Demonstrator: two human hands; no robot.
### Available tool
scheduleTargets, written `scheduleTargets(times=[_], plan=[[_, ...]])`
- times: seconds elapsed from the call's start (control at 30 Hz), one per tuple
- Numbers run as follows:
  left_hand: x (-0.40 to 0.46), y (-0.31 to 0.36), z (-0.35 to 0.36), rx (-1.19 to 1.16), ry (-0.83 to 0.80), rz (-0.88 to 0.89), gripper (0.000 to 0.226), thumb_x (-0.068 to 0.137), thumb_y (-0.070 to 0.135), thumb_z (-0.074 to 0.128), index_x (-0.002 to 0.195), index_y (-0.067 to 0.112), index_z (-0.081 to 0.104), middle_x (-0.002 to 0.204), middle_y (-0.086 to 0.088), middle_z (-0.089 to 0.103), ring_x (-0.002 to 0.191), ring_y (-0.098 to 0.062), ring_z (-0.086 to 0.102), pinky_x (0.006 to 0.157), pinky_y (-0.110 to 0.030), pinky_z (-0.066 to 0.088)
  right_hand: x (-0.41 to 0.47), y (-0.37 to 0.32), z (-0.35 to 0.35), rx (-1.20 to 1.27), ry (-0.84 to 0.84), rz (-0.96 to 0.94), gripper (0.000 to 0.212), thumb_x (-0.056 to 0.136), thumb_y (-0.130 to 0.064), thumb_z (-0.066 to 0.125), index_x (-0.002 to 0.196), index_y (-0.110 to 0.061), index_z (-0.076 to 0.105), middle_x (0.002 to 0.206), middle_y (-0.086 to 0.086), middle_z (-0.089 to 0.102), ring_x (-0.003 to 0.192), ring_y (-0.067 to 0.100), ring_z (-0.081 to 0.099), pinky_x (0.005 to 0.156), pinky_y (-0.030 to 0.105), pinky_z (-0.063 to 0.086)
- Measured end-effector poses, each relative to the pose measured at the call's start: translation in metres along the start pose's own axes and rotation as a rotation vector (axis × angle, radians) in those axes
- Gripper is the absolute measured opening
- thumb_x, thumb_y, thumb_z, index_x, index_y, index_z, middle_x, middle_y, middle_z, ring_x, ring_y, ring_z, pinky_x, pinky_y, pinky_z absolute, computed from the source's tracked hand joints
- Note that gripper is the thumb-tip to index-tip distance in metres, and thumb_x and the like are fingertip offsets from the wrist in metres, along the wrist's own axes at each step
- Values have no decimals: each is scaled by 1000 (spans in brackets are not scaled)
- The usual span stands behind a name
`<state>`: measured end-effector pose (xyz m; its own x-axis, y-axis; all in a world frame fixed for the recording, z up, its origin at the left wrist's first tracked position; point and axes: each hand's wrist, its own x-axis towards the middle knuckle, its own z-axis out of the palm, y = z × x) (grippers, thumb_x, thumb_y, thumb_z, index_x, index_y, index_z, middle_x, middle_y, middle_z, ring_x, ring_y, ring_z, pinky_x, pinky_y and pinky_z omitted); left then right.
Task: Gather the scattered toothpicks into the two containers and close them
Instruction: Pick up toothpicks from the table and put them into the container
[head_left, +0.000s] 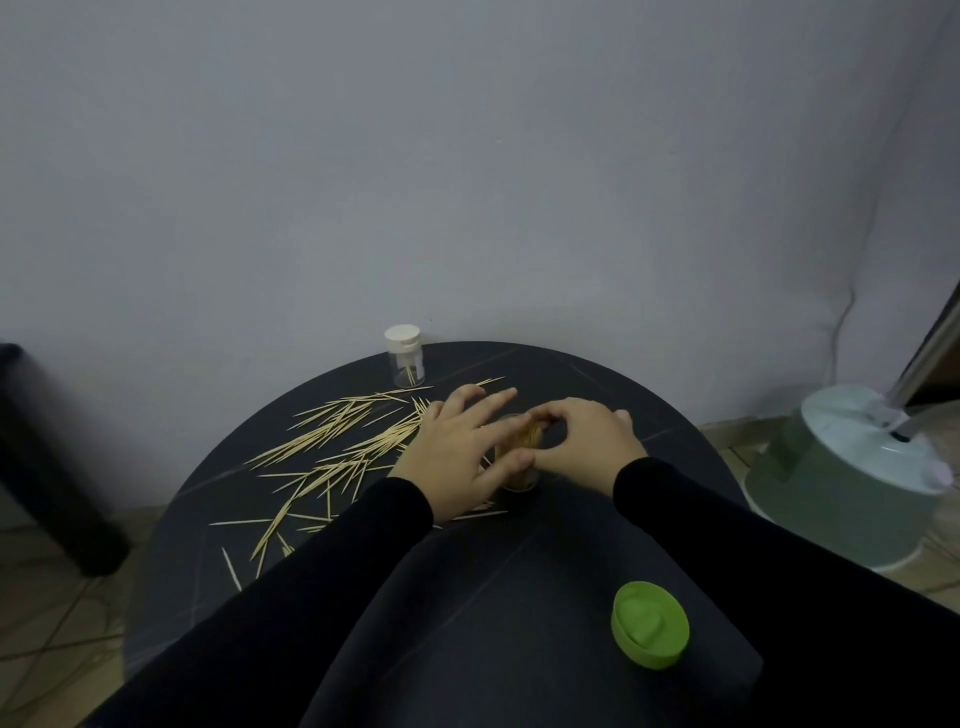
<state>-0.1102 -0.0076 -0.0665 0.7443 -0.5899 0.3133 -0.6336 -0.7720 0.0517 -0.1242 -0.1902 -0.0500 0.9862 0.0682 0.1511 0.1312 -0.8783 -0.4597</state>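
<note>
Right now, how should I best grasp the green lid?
Probably grip the green lid across its round rim, thumb opposite fingers, coming from above. It lies flat on the table, apart from everything, nearest the right hand.

Toothpicks (332, 447): you see pale, matt wood.
Far container (405, 358): clear plastic, white cap.
Near lid (650, 623): smooth green plastic.
Table (597, 384): dark, matt.
Sleeves (322, 587): black cloth.
</note>
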Motion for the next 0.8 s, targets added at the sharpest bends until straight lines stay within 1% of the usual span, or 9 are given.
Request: scheduleTargets(times=[0.07,0.23,0.4,0.47,0.53,0.6,0.67,0.73,0.8], plan=[[2,3,-2,-40,10,-38,62,91,66,17,145,39,31,155,11,24,140,-17,16,112,-48,21,1,0,0,-17,10,11,50,82,-49,65,128,-32,55,120,-11,59,115,12,51,103,40,26],[4,6,-7,-33,-150,-114,56,95,60,24,148,41,22,160,8,8,144,-18,4,114,-51,7,1,-4,0,-52,19,17,53,83,-48,65,132,-31,52,122,-8,57,118,15,49,104,41,27],[-4,-8,-18,-75,-3,-183,51,97,53,31,145,36,32,146,8,34,135,-15,23,111,-44,21,-2,-17,3,-216,92,-103,79,80,-67,56,146,-31,33,135,-4,44,127,19,38,103,41,29],[-10,-17,-23,-62,2,-192,44,97,50,39,137,33,44,132,6,46,123,-12,35,105,-37,32,-9,-29,3,-248,160,-226,69,83,-62,56,142,-32,38,131,-5,46,122,16,39,100,38,29],[-19,-27,-30,-91,-103,-178,33,93,46,51,123,32,56,115,9,51,108,-8,42,99,-34,40,-16,-44,7,-284,177,-392,49,88,-52,55,133,-33,50,124,-7,51,116,14,43,98,35,33],[-30,-36,-38,-164,-294,-172,27,87,42,63,111,31,62,102,14,52,99,-6,47,91,-28,44,-21,-57,14,-308,70,-517,34,94,-41,53,125,-30,58,118,-6,55,111,14,46,96,34,39],[-42,-42,-43,-133,-480,-194,31,85,39,67,115,31,63,105,14,53,100,-6,49,90,-24,42,-25,-66,24,-361,-122,-516,34,96,-33,52,129,-25,56,122,-2,55,114,17,47,97,36,42],[-53,-47,-42,-22,-529,-222,34,87,39,64,121,33,61,116,12,54,107,-7,49,95,-26,42,-26,-70,34,-461,-276,-467,39,98,-27,52,136,-20,51,129,4,51,121,22,44,97,41,42],[-62,-48,-38,35,-477,-222,32,91,40,59,122,36,61,120,11,54,109,-7,48,96,-27,42,-23,-70,42,-546,-333,-449,38,100,-25,48,138,-18,48,131,6,49,123,25,43,97,46,40]])
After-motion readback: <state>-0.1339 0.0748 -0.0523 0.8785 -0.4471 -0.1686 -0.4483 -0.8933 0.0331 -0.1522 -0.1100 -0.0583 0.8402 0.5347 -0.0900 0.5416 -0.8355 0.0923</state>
